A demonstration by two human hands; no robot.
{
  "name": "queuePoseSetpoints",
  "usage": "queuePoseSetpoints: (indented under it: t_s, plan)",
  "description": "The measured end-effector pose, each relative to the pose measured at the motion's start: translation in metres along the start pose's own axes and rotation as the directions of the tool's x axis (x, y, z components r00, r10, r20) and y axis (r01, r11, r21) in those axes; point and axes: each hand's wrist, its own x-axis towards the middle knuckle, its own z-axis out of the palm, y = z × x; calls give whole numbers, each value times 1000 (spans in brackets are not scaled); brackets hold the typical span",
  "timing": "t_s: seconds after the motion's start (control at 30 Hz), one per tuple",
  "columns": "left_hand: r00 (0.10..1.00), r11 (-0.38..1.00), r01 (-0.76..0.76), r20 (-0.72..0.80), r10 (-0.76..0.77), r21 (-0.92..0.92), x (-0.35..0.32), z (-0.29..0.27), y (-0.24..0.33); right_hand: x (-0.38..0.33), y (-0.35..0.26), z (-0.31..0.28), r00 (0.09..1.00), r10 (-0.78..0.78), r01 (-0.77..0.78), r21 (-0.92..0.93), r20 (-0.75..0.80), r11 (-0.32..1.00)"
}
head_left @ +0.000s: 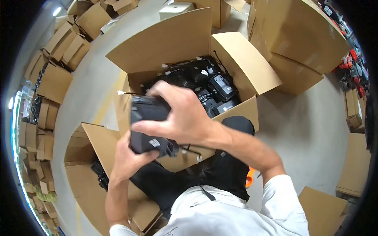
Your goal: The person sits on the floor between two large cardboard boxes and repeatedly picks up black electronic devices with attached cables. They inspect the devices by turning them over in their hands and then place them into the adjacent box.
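Observation:
Both my hands hold a black plastic housing (143, 139), boxy in shape with a small white label on its side. My right hand (183, 112) wraps over its top and right side, thumb across the front; motion blurs it a little. Lower down on the left, my left hand (132, 157) grips the bottom corner. Thin dark cables with white connectors stick out near the housing. Behind it stands an open cardboard box (169, 39) holding several similar black plastic units (222, 86), some with white labels and loose cables.
At my left is another open cardboard box (84, 185) with black parts (100, 173) inside. A tall carton (299, 35) stands at the far right. Many cartons (59, 82) line the left side. An orange object (249, 177) lies beside my right leg.

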Motion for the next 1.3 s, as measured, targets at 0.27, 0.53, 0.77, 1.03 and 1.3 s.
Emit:
queuePoseSetpoints:
  t_s: [0.27,0.53,0.77,1.03,1.3]
  plan:
    - [978,682,-196,-189,86,-705,127,5,-10,56,108,-67,659,229,-356,29,716,934]
    - [877,603,477,308,-368,-639,233,153,-166,27,233,-116,918,294,193,-948,265,251]
    - [859,561,498,287,-425,-661,303,266,-215,-5,260,-124,776,518,169,-910,360,378]
    - [813,714,530,35,-581,-457,306,282,-192,-36,268,-121,705,600,92,-887,379,452]
    - [981,932,191,-30,-191,309,282,215,-187,-51,320,-56,350,731,162,-806,586,569]
